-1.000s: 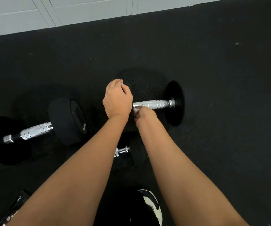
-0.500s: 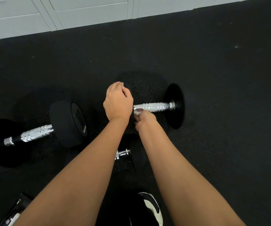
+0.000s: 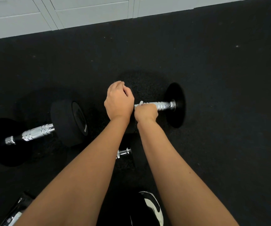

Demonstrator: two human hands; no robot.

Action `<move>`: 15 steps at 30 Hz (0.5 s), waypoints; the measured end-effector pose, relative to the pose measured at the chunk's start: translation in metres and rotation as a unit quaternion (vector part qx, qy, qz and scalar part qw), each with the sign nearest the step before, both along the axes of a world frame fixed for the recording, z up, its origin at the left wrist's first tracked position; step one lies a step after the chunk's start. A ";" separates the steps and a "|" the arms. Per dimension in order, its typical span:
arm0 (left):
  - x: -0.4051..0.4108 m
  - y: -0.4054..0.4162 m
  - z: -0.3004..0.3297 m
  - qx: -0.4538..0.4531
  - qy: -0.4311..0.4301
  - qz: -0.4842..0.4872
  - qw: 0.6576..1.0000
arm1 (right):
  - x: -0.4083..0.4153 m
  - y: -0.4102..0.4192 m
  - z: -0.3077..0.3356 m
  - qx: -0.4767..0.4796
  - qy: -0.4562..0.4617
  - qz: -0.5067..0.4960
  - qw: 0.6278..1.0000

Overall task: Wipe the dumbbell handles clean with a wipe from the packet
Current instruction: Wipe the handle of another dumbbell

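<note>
Head view: dumbbell handle (image 3: 163,105), knurled chrome, lay on black rubber floor (image 3: 213,79) between black weight heads. Right hand (image 3: 145,113) curled round it, a white wipe (image 3: 141,103) edge showing. Left hand (image 3: 118,101) clasped the near head, hiding it. Second dumbbell (image 3: 37,132) well left.

Black speckled rubber floor (image 3: 213,79), pale grey panelled wall (image 3: 82,12)

I see both forearms (image 3: 85,185) bare, no sleeves or watch. Black-and-white shoe (image 3: 152,207) at btm centre.
</note>
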State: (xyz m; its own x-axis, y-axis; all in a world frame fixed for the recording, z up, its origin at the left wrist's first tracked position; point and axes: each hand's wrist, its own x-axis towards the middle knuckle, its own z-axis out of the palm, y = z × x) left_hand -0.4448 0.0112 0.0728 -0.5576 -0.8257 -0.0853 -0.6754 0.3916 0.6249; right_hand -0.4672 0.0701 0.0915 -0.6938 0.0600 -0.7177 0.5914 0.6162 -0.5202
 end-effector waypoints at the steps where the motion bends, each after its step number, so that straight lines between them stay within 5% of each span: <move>1: 0.000 0.000 0.000 -0.001 -0.001 0.000 1.000 | 0.001 0.001 0.000 0.002 0.028 0.025 0.999; 7: -0.001 -0.001 0.002 0.003 -0.004 -0.002 1.000 | -0.008 0.024 -0.010 -0.085 0.039 0.061 0.994; 10: 0.001 0.001 0.002 0.003 -0.002 -0.004 1.000 | -0.028 0.046 -0.010 -0.064 0.138 0.094 0.984; 12: 0.001 0.001 0.002 0.005 0.000 -0.003 1.000 | -0.044 0.056 -0.005 0.037 0.266 0.211 0.940; 15: 0.002 0.001 0.002 0.001 -0.004 -0.007 1.000 | -0.051 0.042 -0.008 0.127 0.270 0.427 0.853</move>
